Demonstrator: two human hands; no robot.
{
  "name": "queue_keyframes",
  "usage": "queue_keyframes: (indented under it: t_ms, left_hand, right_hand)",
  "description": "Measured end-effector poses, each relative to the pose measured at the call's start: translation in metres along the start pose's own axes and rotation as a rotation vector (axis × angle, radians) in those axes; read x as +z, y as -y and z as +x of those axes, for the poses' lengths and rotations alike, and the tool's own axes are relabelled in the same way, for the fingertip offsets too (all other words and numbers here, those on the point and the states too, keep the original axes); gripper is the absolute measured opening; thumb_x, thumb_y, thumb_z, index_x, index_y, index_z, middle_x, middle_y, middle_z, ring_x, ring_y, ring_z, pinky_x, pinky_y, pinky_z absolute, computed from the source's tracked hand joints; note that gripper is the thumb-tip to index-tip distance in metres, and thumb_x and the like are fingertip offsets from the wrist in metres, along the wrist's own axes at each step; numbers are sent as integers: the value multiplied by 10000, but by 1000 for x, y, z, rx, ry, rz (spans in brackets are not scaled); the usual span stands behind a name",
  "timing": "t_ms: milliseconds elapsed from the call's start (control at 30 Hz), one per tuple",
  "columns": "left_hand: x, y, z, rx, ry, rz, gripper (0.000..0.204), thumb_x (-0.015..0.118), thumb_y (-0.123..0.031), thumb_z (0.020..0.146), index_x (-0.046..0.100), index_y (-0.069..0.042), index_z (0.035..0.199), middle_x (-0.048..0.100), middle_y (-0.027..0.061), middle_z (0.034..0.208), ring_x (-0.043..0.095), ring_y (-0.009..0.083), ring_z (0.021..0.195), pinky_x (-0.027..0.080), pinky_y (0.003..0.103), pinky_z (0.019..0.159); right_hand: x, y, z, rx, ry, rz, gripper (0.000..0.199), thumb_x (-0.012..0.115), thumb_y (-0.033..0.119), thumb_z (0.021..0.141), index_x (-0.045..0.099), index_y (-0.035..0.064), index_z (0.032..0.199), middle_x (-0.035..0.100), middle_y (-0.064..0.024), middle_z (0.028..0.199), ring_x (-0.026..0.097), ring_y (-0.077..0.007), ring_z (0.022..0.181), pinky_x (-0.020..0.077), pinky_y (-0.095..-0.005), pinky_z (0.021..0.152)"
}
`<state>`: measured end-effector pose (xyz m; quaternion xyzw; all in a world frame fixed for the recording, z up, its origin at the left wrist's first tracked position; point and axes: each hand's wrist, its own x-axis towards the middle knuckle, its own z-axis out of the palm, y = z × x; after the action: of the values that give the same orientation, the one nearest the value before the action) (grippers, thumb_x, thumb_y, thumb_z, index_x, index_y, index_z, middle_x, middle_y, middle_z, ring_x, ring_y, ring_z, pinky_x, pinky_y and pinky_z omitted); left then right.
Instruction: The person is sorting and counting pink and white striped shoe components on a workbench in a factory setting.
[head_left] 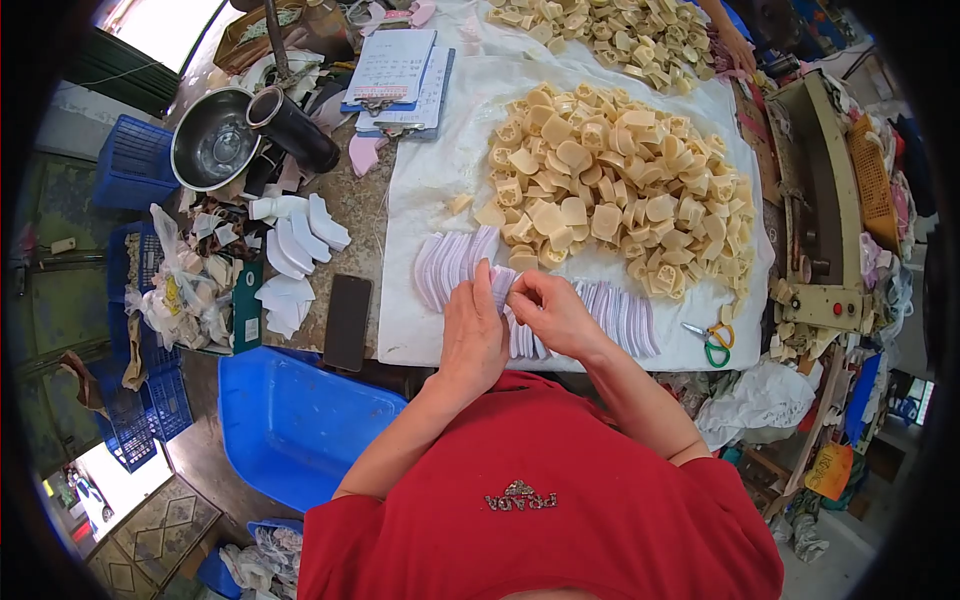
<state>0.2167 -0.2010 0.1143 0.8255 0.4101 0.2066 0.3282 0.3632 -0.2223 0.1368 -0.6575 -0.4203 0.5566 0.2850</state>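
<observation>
red cloth shirt (540, 540), six o'clock, overlaps blue plastic tub (290, 430), eight; green box (247, 305), nine, holds crumpled scraps (187, 298). right hand (552, 310) pinches white-lilac curved strips (456, 265), centre; left hand (474, 335), nearly flat, touches them, grip hidden.

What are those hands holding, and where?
Pale lilac pieces, how many is unclear: the right hand pinches their right edge, and the left hand touches their left side.

Way through: bare cloth (430, 180) left of cream heap (620, 180) | Blocked: heap; strips (622, 317) along worktop (367, 218) front edge; scissors (709, 337), front right corner
</observation>
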Motion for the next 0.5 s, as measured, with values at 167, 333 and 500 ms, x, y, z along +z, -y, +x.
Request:
queue_keyframes:
  t_ms: [167,333,500]
  left_hand:
    - [-3,16,2,-210,174,-691,608,524,-14,778,235,34,1312,462,182,1119,469,247,1035,373,342,885]
    - [-10,8,4,-511,292,-1199,433,466,-139,887,316,3,1267,471,75,1099,437,119,1009,360,252,888]
    - [6,12,-2,-472,92,-1089,325,419,-146,908,427,12,1192,524,65,1014,473,108,937,392,246,837]
  right_hand:
    - [1,-17,4,-120,57,309,122,538,122,861,534,5,828,525,8,707,467,-65,637,395,-228,573]
    - [0,-16,6,-263,79,240,150,502,119,854,537,-17,800,548,-42,711,517,-112,628,434,-260,579]
    - [3,-7,0,-66,93,83,106,512,113,863,534,12,838,535,-23,780,486,-107,748,407,-247,686]
